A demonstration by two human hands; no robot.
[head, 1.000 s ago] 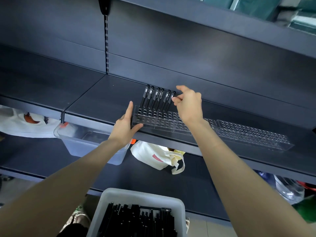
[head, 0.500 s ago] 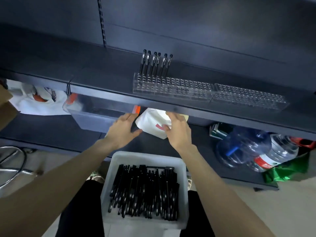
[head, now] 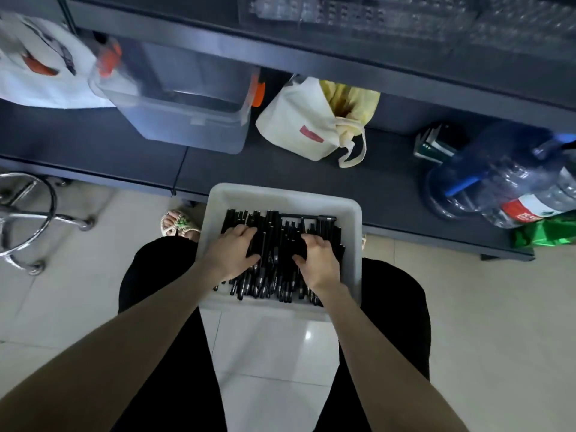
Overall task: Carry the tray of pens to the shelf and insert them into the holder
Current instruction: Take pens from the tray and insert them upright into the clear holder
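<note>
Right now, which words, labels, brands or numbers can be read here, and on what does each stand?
No text can be read.
The red tag on the cream bag: blurred.
The red and white label on the water bottle: blurred.
The green books: too small.

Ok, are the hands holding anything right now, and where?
The left hand and right hand each grip a bunch of black pens around mid-barrel, in the white plastic tray.
</note>
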